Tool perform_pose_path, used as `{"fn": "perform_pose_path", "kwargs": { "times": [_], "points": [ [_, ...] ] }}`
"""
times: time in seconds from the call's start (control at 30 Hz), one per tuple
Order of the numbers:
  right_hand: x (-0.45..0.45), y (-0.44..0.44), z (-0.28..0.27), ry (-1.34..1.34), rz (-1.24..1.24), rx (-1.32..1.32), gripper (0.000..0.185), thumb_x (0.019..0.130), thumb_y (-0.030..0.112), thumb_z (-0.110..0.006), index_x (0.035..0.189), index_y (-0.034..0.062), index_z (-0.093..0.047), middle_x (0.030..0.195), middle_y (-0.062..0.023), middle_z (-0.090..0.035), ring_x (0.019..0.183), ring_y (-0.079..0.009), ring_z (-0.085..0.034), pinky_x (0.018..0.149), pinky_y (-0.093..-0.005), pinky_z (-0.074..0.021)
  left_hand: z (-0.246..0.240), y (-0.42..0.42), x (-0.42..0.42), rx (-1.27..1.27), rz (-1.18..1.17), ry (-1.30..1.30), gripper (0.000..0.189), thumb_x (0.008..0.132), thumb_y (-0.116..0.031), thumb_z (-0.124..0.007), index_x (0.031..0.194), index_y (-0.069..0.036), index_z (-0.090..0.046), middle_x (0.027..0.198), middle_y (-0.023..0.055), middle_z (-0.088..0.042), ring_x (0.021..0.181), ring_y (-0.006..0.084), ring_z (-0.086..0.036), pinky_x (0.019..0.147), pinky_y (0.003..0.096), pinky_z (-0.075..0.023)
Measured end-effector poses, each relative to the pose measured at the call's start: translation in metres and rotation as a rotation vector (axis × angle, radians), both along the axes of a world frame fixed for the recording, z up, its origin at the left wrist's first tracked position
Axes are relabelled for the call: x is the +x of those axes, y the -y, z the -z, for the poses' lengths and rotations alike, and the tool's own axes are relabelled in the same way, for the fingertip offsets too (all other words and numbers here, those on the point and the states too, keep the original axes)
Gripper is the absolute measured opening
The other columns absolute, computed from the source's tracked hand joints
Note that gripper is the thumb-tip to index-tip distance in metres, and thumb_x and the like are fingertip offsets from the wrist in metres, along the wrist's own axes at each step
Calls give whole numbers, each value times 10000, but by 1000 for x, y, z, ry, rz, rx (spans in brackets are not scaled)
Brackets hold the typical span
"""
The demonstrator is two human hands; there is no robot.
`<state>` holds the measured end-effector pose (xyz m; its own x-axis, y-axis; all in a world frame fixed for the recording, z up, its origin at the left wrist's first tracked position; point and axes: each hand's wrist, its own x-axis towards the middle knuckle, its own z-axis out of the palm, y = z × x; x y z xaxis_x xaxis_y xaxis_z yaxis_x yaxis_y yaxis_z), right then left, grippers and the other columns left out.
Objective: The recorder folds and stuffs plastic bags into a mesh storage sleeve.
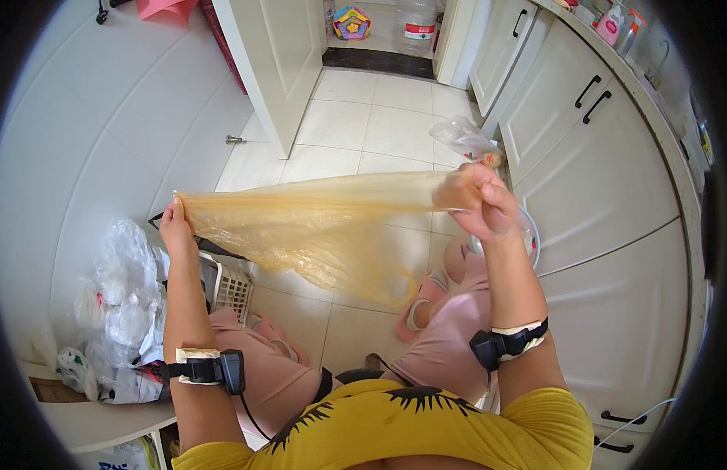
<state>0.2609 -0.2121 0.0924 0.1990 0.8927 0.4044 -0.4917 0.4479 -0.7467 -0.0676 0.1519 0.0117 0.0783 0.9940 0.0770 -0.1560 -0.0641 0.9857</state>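
A translucent yellow plastic bag (pixel 316 217) is stretched sideways between my two hands above the floor. My left hand (pixel 176 226) pinches its gathered corner between thumb and fingers. At the other side, my right hand (pixel 489 205) grips the opposite end, with a brownish bunched part of the bag by the fingers. The lower edge hangs loose, and a handle loop dangles near my right foot. Black devices are strapped round both forearms.
Crumpled clear plastic bags (pixel 125 294) are heaped at the left, beside a white plastic basket (pixel 233 291). A round container (pixel 533 235) sits behind my right wrist. Another plastic bag (pixel 463 138) lies by the cabinets (pixel 598 194). An open door (pixel 281 64) stands ahead.
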Motion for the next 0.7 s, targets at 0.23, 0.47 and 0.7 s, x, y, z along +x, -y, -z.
{"fn": "perform_pose_path", "kwargs": {
  "times": [0.23, 0.47, 0.7],
  "points": [
    [15, 2, -9, 415, 193, -398, 278, 747, 130, -655, 984, -6, -608, 603, 67, -430, 530, -14, -352, 545, -165, -307, -8, 7, 8, -1, -38, 61, 197, 906, -217, -506, 895, -29, -566, 795, 8, -575, 682, 81, -513, 607, 214, -424],
    [31, -10, 23, 1377, 552, -642, 208, 684, 144, -707, 833, 42, -606, 758, -48, -581, 747, -171, -561, 699, -278, -432, -36, 28, 17, 137, 20, 176, 149, 893, -180, -536, 923, -40, -580, 749, -23, -554, 640, 50, -471, 561, 189, -382],
    [-30, -56, 26, 1264, 616, -217, 287, 672, 169, -723, 915, 85, -597, 1085, -88, -559, 1030, -259, -517, 889, -346, -405, -58, 107, 71, 397, 316, -222, 119, 863, -108, -568, 871, -10, -635, 743, -36, -562, 668, 46, -474, 603, 185, -395]
  ]
}}
